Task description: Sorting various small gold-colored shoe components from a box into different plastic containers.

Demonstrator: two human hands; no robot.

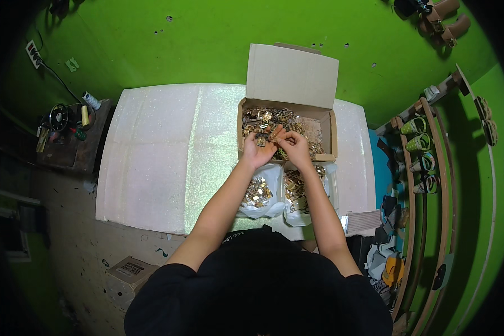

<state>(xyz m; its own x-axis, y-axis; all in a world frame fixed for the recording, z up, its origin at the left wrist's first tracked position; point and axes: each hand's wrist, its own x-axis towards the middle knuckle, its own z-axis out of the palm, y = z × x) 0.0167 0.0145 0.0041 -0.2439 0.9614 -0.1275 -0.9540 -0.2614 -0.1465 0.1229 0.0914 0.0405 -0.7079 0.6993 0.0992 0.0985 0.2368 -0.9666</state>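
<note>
An open cardboard box [334,137] lies on the table, full of small gold and silver metal fittings [263,116] that look like buckles. Over its near edge my left hand [256,153] is cupped palm up, with a few metal fittings [261,139] resting on the palm and fingers. Close on its right, my right hand [295,150] has thumb and fingers pinched together at a small gold-coloured piece; its exact shape is too small to tell. Below my wrists stand two plastic-lined containers: the left one [256,212] holds shiny oval and round pieces, the right one [297,219] gold pieces, partly hidden by my forearm.
The box lid [291,75] stands raised against the green wall. A pale shimmering sheet covers the table [151,157]. At right, a wooden rack [414,224] holds sandals [419,143]. Left is a small dark table [67,154] with thread spools [85,116]; a carton [130,274] sits on the floor.
</note>
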